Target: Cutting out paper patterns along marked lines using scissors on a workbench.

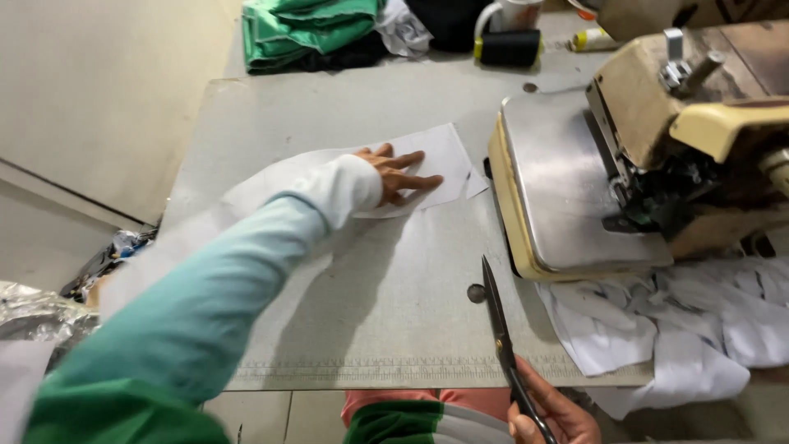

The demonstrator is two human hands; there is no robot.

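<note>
My left hand (400,174) lies flat, fingers spread, on a white piece of fabric (440,152) spread across the grey table (386,312). The arm wears a sleeve that fades from white to pale blue to green. My right hand (552,415), at the table's front edge, grips the handles of black scissors (498,321). The blades are closed and point away from me toward the sewing machine. The scissors are a short way from the white fabric and do not touch it.
A cream sewing machine (657,140) with a steel bed plate stands at the right. White fabric pieces (682,329) are heaped below it. Folded green cloth (304,29), a black thread spool (509,48) and a mug (514,12) sit at the far edge. Bags lie on the floor at left.
</note>
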